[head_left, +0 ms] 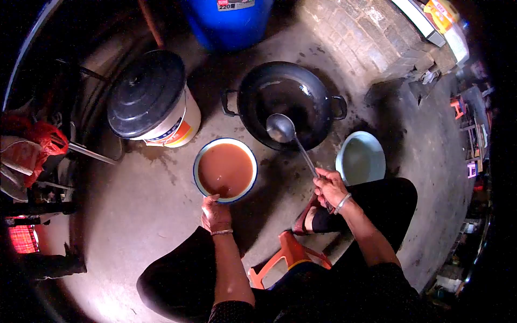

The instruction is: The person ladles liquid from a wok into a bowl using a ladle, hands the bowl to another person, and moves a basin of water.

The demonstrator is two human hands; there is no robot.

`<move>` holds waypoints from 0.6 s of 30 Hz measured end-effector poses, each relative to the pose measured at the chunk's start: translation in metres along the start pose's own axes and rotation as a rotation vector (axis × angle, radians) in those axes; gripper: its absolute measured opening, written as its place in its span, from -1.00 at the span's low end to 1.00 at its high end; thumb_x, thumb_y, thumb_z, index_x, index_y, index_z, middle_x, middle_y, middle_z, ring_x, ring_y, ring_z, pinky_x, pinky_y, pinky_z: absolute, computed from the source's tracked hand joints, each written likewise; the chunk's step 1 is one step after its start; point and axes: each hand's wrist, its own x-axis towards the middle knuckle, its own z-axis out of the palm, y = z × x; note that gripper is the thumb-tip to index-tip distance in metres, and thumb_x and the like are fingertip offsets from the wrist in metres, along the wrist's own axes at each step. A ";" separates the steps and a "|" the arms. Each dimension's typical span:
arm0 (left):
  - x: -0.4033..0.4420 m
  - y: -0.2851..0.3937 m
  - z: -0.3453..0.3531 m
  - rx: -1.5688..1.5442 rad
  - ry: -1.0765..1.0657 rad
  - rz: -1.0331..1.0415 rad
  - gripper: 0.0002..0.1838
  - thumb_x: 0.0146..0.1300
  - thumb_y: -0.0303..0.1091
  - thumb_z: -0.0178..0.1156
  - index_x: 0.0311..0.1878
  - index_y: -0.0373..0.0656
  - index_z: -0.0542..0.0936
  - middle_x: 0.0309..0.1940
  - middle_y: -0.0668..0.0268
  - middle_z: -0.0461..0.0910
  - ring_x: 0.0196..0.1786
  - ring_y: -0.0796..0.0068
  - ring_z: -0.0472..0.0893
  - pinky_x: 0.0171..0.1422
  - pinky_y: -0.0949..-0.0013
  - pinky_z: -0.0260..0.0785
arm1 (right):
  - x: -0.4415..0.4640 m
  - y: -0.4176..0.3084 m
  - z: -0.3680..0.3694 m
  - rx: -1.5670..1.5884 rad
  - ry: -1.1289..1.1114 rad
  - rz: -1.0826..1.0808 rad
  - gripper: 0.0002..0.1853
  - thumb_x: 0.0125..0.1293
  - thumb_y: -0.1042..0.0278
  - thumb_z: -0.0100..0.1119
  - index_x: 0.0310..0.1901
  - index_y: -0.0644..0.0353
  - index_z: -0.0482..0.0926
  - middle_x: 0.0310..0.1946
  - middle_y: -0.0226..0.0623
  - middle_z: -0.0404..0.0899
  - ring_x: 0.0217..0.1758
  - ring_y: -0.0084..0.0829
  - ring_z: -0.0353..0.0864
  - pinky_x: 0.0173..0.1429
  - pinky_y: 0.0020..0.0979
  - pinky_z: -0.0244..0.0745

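My left hand grips the near rim of a white enamel basin with a blue edge. Reddish-brown liquid fills much of it. With my right hand I hold a metal ladle by its handle, fingers wrapped round it. The ladle's bowl is over the near part of a black two-handled wok, which stands on the floor. Dark liquid seems to lie in the wok; its depth I cannot tell. Right of the wok, near my right hand, is a pale basin with cloudy liquid.
A white bucket with a black lid stands at the left, and a blue barrel at the top. Brickwork rises at the upper right. Beneath me is an orange stool. A red bag is at the far left.
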 end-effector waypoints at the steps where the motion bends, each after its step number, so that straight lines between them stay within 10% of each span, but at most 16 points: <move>1: 0.003 -0.001 -0.002 -0.009 -0.015 -0.011 -0.52 -0.12 -0.34 0.08 -0.02 -0.21 0.46 -0.01 0.23 0.50 0.04 0.12 0.48 0.07 0.03 0.38 | -0.010 -0.010 0.003 0.097 -0.081 0.048 -0.66 0.29 0.37 0.07 0.11 0.11 0.37 -0.66 -0.39 0.36 -0.77 -0.57 0.26 -0.73 -0.49 0.17; 11: 0.011 0.001 -0.011 -0.076 -0.064 -0.095 -0.35 -0.14 -0.44 0.04 0.18 -0.06 0.36 0.10 0.30 0.41 0.12 0.21 0.40 0.19 0.09 0.29 | -0.077 -0.051 0.004 0.162 -0.340 -0.013 -0.53 0.35 0.38 -0.04 0.28 0.19 0.22 -0.59 -0.36 0.38 -0.76 -0.61 0.29 -0.72 -0.58 0.20; 18: -0.005 0.006 0.015 -0.081 -0.113 0.054 -0.54 -0.13 -0.36 0.13 -0.04 -0.15 0.48 -0.02 0.29 0.52 0.03 0.20 0.48 0.11 0.12 0.35 | -0.092 -0.010 0.015 -0.684 -0.335 -0.893 -0.57 0.27 0.51 0.02 0.19 0.27 0.32 -0.49 -0.26 0.57 -0.53 -0.50 0.57 -0.42 -0.41 0.49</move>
